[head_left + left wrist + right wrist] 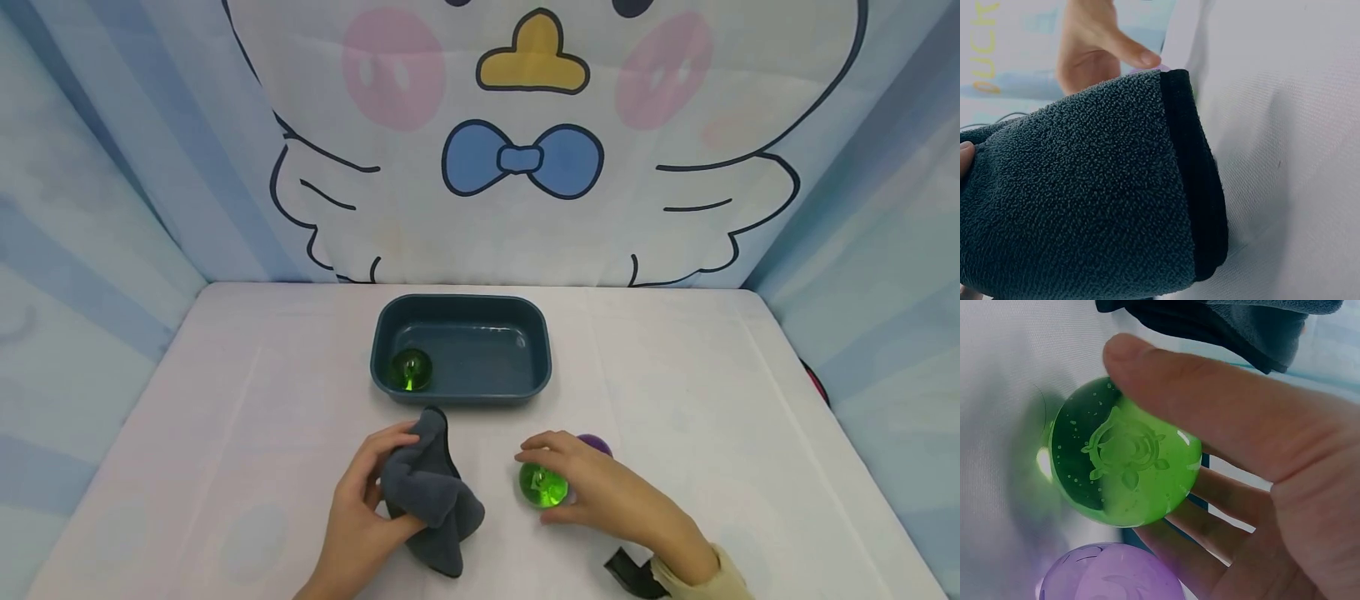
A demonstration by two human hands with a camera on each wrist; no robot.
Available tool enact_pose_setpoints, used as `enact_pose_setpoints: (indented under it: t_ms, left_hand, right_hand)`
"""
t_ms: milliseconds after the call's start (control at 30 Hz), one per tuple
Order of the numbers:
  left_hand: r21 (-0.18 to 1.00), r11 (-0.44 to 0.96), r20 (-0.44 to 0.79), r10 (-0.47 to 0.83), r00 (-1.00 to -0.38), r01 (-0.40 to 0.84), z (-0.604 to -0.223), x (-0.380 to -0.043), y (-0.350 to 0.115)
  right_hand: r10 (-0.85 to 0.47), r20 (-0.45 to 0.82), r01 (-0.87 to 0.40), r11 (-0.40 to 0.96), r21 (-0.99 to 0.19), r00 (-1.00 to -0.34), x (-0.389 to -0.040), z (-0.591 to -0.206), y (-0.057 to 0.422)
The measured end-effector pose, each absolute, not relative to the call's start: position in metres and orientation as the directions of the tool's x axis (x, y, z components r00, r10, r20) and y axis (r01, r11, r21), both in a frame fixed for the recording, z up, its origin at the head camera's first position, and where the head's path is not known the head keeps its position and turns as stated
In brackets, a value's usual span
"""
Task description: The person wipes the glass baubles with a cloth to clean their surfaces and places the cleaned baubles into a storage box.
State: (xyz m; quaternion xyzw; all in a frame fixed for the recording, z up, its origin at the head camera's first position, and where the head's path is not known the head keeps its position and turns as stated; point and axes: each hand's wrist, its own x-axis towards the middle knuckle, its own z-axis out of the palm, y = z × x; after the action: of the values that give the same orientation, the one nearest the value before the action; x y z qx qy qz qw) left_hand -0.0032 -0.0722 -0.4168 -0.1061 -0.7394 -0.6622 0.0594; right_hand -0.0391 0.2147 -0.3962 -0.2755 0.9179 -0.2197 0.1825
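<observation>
My left hand [365, 508] grips a bunched dark grey cloth [431, 492] with a black hem, thumb in front and fingers behind. In the left wrist view the towelling cloth [1085, 187] fills much of the picture. The right hand [600, 483] has its thumb and fingers round a clear green ball [542, 486] on the white table. A turtle shape shows in that green ball [1125, 453] in the right wrist view. Close beside it is a purple ball [596, 443], partly covered by the right hand; it also appears as the purple ball [1110, 575] below.
Beyond the hands a dark blue rectangular tub [495, 396] stands on the white table [225, 400]. A darker green ball [411, 369] lies in its near left corner. A black strap [633, 575] is by the right sleeve [705, 579]. Printed curtains [525, 225] enclose the back and sides.
</observation>
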Motion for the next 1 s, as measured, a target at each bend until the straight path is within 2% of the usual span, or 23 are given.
enact_pose_setpoints:
  t_ms: [200,533,800,1000]
  left_hand:
    - [0.969,0.098,0.218,0.070,-0.973,0.225,-0.417,-0.002,-0.073]
    - [0.963,0.096,0.244,0.078,-0.967,0.251,-0.415,-0.005,-0.072]
    - [0.951,0.118,0.272,0.116,-0.955,0.285,-0.413,-0.012,-0.071]
    - [0.954,0.101,0.268,0.127,-0.955,0.281,-0.412,-0.012,-0.072]
  right_hand:
    - [-0.624,-0.133,-0.511,0.727,-0.458,-0.770,-0.039,-0.398,0.214]
    - [-0.641,-0.089,-0.552,0.716,-0.427,-0.762,-0.042,-0.398,0.215]
    - [-0.618,-0.071,-0.521,0.713,-0.469,-0.783,-0.052,-0.382,0.214]
    - [-0.586,-0.009,-0.492,0.688,-0.533,-0.810,-0.060,-0.374,0.208]
